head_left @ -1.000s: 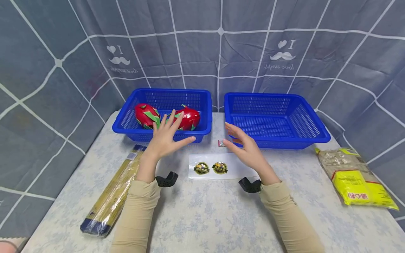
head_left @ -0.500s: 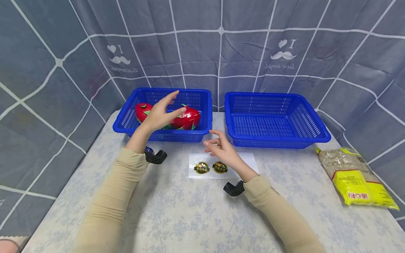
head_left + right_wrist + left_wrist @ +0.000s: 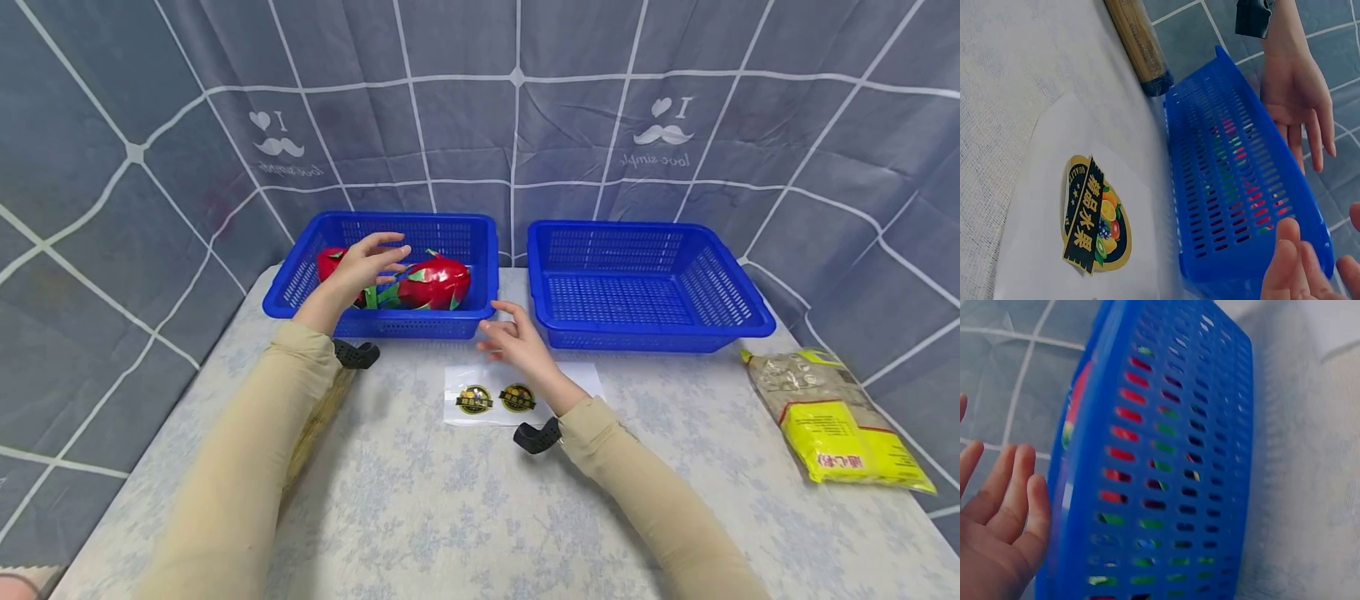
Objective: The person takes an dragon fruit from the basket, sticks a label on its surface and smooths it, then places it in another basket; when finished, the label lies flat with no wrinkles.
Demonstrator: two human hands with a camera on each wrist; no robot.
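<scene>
My left hand (image 3: 367, 262) hovers over the left blue basket (image 3: 420, 325), fingers spread loosely and holding nothing. Beneath and beside it lie two shiny red toy dragon fruits with green leaves; the right one (image 3: 435, 283) shows well, while the hand partly covers the left one (image 3: 328, 263). At that basket's front right corner is my right hand (image 3: 521, 342), its fingers loosely bent. Nothing shows between the right fingertips (image 3: 1286, 234) in the right wrist view. In the left wrist view the left hand (image 3: 1007, 531) is beside the basket's rim.
A second blue basket (image 3: 622, 340) stands to the right. A white sheet with two round fruit stickers (image 3: 475, 400) lies in front. A noodle pack (image 3: 322, 425) is partly under the left arm, and a yellow-labelled bag (image 3: 832, 425) lies at the right.
Both hands have moved left, the left one turning side-on above the basket and the right one reaching its front corner. The small packet seen earlier near the right hand no longer shows.
</scene>
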